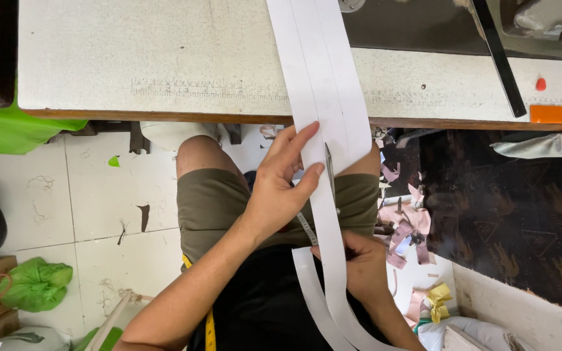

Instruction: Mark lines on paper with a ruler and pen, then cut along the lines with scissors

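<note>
Cutting lengthwise along a long white strip (323, 97), by the look of it. Best done with the strip kept taut from the desk (164, 71) edge down to the lap, blades following the marked line, short steady bites, the freed sliver left to fall away.

Runs from the desk top, over its edge, down across the lap in olive shorts (209, 208); pale, smooth, like paper or stiff interlining, with faint lines along its length; below, already split into two curling tails.

Left hand (281, 188): grip open, fingers spread flat against the strip's left edge, steadying it.

Right hand (362, 263): grip closed on scissors (328, 170), probably; only the thin blade shows clearly.
</note>
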